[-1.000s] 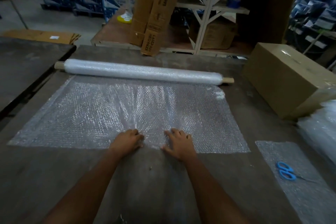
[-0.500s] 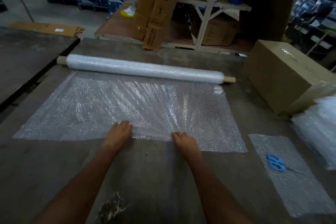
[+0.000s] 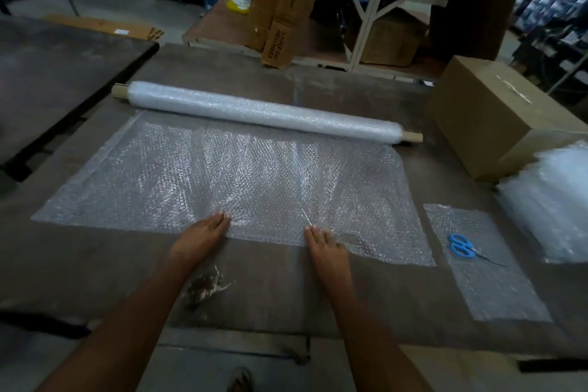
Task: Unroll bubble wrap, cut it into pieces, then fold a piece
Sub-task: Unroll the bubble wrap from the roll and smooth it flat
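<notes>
A long bubble wrap roll [image 3: 264, 111] on a cardboard core lies across the far part of the dark table [image 3: 95, 264]. An unrolled sheet [image 3: 178, 175] runs from it toward me. My left hand [image 3: 200, 239] and right hand [image 3: 324, 248] rest on the sheet's near edge, fingers stretched flat on top. Creases fan out from both sets of fingertips. Blue scissors [image 3: 461, 245] lie on a small cut piece of bubble wrap [image 3: 490, 289] to the right of my right hand.
A cardboard box [image 3: 496, 114] stands at the table's far right, with a stack of clear wrap [image 3: 553, 200] in front of it. A crumpled scrap [image 3: 203, 286] lies near my left wrist. A second dark table [image 3: 57, 73] stands at left. Shelving and tall cartons are behind.
My hands have gone from curled and close together to flat and spread apart along the sheet's near edge. The view has pulled back, so the table's front edge shows.
</notes>
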